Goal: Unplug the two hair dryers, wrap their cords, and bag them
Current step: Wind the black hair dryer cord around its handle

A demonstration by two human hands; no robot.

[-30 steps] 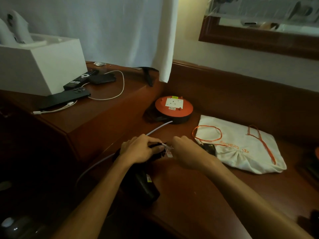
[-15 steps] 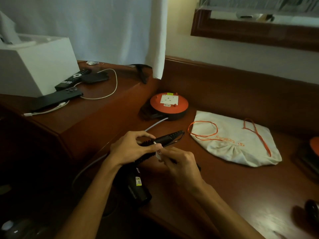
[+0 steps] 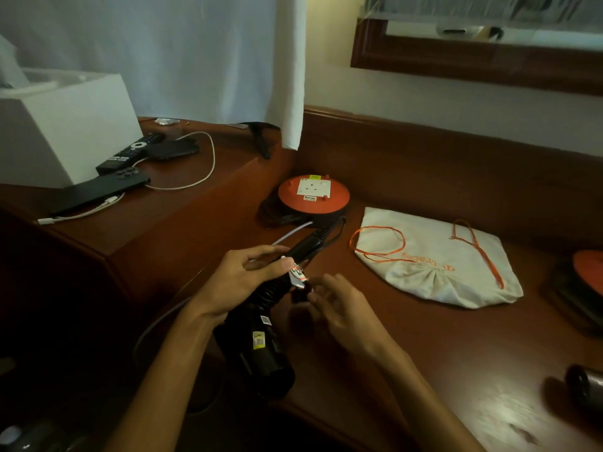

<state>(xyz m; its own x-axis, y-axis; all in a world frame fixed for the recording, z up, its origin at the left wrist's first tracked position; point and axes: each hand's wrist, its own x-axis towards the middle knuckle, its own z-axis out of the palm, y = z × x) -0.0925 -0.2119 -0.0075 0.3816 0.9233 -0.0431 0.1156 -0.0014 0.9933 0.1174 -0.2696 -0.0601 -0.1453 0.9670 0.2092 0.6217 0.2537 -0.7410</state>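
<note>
A black hair dryer [image 3: 257,347] hangs low at the desk's front edge, barrel down, its ribbed handle pointing up toward the socket reel. My left hand [image 3: 238,282] is closed around that handle, black cord coiled about it. My right hand [image 3: 339,308] pinches the cord's dark plug end just beside a small white tag [image 3: 297,275]. A cream drawstring bag [image 3: 434,262] with orange strings lies flat on the desk to the right. The round orange socket reel [image 3: 313,194] sits behind, with nothing plugged into its white face. The rim of a dark round object [image 3: 584,383] shows at the right edge.
A raised wooden shelf [image 3: 182,210] on the left carries a white box [image 3: 62,132], a remote [image 3: 130,153], a dark phone [image 3: 101,192] and white cables. A white curtain [image 3: 287,70] hangs behind. Another orange disc [image 3: 590,272] shows at the far right.
The dryer handle has swung up toward the reel in my left hand. My right hand has dropped lower and taken the cord's end beside the tag. The camera has tilted slightly.
</note>
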